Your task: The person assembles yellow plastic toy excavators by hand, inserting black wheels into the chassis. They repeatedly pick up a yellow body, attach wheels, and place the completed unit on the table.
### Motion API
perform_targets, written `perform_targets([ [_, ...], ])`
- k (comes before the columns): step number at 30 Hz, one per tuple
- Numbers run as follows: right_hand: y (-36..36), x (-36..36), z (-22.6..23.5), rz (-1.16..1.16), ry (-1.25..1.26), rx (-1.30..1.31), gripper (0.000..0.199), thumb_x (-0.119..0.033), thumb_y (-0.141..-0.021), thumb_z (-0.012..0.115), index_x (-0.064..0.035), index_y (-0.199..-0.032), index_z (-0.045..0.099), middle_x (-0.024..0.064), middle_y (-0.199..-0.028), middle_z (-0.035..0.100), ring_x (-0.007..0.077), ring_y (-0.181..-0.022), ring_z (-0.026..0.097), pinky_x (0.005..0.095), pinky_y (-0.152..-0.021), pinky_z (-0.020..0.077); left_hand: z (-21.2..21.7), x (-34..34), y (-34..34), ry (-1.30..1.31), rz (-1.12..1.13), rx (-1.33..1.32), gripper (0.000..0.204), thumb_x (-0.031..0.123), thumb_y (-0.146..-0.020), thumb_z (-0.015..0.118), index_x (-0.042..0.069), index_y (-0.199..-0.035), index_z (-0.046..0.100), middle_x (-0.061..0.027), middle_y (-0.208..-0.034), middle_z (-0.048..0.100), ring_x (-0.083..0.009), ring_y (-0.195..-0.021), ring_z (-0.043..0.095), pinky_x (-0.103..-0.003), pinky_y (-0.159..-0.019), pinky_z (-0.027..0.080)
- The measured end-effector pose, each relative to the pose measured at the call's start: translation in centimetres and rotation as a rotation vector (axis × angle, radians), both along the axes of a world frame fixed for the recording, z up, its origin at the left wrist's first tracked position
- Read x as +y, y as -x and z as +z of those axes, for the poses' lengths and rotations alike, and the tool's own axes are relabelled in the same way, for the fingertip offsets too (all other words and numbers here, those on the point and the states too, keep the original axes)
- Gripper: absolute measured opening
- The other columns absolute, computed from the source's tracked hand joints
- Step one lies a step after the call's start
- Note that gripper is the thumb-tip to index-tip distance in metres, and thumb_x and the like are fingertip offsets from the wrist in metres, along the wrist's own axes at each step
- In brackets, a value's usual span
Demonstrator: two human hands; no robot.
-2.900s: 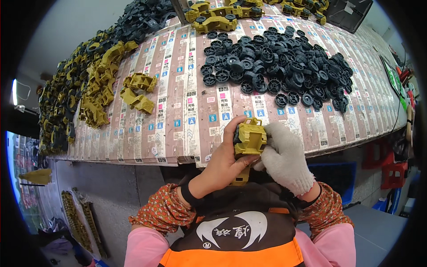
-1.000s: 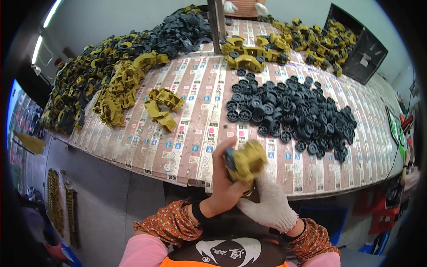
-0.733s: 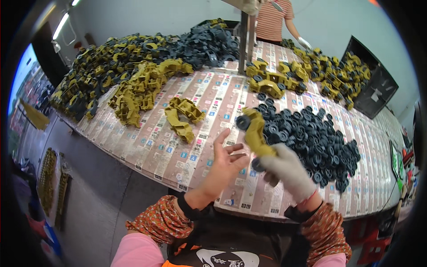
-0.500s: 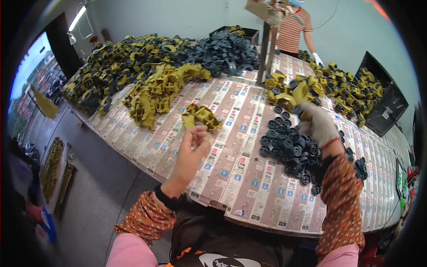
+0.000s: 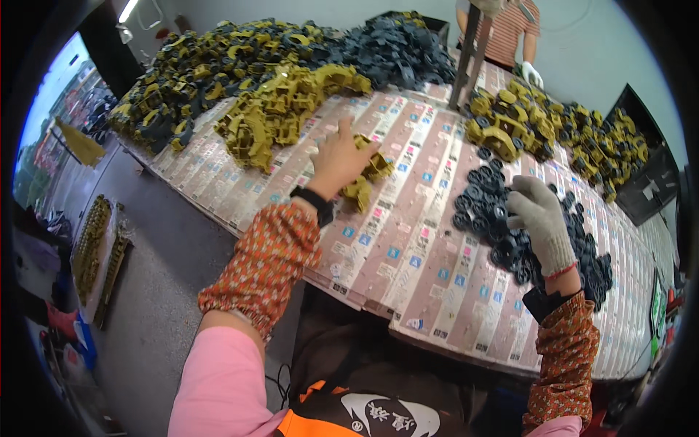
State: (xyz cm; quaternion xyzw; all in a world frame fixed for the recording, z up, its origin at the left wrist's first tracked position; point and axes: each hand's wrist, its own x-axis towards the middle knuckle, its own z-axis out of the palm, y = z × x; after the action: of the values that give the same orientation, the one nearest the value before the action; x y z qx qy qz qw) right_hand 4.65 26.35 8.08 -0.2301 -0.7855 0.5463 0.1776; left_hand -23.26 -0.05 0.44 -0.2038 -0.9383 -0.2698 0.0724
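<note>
My bare left hand (image 5: 341, 160) is spread over the table, its fingers reaching toward a few loose yellow plastic toy-vehicle bodies (image 5: 377, 166). Its fingertips are just beside or above these pieces; no held thing shows. On the right, my right hand (image 5: 542, 222), in a whitish knitted glove, is over a heap of small black toy wheels (image 5: 484, 204). Its fingers point left and stand somewhat apart at the wheels, and I see none gripped. Yellow bodies with black wheels on them (image 5: 502, 138) lie in a pile beyond that heap.
A large heap of yellow and black parts (image 5: 218, 65) covers the far left, with yellow bodies (image 5: 284, 109) before it and dark parts (image 5: 397, 54) beside it. A metal post (image 5: 470, 58) rises from the table. A black crate (image 5: 644, 186) lies tipped at right; another person (image 5: 510, 33) stands behind.
My left hand has opened and moved forward to the loose yellow bodies. My right hand has left the yellow pile and drawn back over the wheels. The whole view has shifted.
</note>
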Motion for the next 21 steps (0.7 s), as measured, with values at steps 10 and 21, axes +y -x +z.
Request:
perform_targets([
  [10,-8.2,0.7,-3.2,-0.006,-0.932,-0.167,0.026,-0.012,-0.093,0.066,-0.0068,-0.118,0.068,0.0185,-0.108,0.068,0.0396,-0.101,0.069,0.048,-0.084,0.0556,-0.3,5.0,-3.5,0.219,-0.293,-0.137,0.073,0.031,-0.085,0.076,0.021,-0.151,0.047,-0.0206,-0.153,0.048,-0.0453,-0.141,0.05,-0.067,-0.106,0.042],
  [21,-9.4,-1.3,-6.5,0.011,-1.159,-0.282,0.019,-0.009,-0.09,0.07,-0.0069,-0.107,0.062,0.0146,-0.103,0.063,0.0363,-0.098,0.069,0.0483,-0.079,0.0591,-1.4,2.0,-12.7,0.024,-0.824,0.167,0.092,0.007,-0.083,0.064,0.023,-0.165,0.026,-0.012,-0.163,0.042,-0.0342,-0.154,0.039,-0.056,-0.124,0.019],
])
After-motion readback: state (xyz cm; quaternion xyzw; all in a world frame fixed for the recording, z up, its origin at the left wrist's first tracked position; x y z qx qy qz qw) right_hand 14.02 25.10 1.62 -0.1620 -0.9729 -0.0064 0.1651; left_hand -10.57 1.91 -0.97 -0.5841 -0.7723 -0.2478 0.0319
